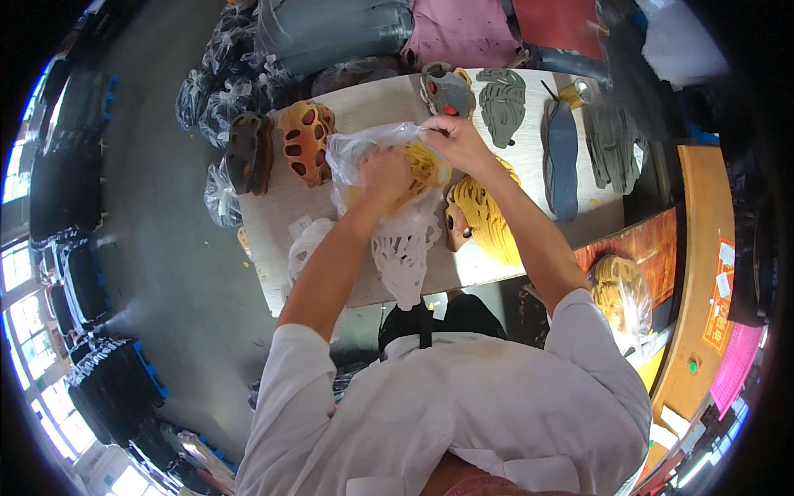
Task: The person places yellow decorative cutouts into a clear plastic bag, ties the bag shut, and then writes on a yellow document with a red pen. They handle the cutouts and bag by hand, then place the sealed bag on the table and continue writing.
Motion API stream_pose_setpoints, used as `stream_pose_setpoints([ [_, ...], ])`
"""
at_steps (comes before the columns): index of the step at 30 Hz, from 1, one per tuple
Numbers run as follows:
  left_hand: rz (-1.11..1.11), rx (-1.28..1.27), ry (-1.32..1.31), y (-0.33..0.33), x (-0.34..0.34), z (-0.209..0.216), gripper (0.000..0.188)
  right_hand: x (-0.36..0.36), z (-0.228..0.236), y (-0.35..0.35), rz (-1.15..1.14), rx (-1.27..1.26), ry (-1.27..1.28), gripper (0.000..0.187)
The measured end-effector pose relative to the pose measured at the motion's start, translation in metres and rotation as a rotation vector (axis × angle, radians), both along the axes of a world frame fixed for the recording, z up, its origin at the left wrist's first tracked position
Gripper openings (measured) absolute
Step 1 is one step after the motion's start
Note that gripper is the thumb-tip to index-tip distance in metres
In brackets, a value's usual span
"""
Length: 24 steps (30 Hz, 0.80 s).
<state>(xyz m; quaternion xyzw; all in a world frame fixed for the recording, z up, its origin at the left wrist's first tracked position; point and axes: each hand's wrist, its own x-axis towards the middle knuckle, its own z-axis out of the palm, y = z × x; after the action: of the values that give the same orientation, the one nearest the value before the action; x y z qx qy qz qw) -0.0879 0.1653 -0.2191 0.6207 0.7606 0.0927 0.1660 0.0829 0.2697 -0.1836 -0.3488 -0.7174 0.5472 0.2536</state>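
A clear plastic bag (347, 153) lies on the pale table, with yellow cut-out pieces (428, 168) showing in its mouth. My right hand (453, 139) pinches the bag's far right rim. At the bag's opening, against the yellow pieces, is my left hand (386, 175); its fingers are blurred and partly hidden. White cut-out pieces (403, 269) lie just nearer than the bag. Beneath my right forearm sits a stack of yellow cut-outs (486, 221), beside a brown one (456, 227).
Orange-brown (306, 145) and dark cut-out stacks (248, 153) stand at left. Grey-green pieces (501, 103), a blue sole-shaped stack (562, 161) and a tape roll (576, 93) lie at right. Bagged bundles (223, 112) crowd beyond the table. A wooden board (703, 273) borders the right.
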Motion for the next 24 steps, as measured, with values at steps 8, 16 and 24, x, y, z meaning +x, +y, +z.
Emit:
stream_pose_setpoints([
  [8, 0.141, -0.158, 0.050, 0.012, -0.014, -0.021, 0.053, 0.042, 0.004, 0.019, -0.335, -0.276, 0.015, 0.022],
  [16, 0.105, -0.229, 0.130, 0.014, -0.005, -0.023, 0.055, 0.134, 0.021, 0.016, -0.374, -0.403, 0.086, 0.027],
  [24, -0.074, -0.085, -0.101, -0.037, 0.073, 0.015, 0.030, 0.230, -0.071, -0.073, -0.368, -0.304, -0.832, 0.067],
])
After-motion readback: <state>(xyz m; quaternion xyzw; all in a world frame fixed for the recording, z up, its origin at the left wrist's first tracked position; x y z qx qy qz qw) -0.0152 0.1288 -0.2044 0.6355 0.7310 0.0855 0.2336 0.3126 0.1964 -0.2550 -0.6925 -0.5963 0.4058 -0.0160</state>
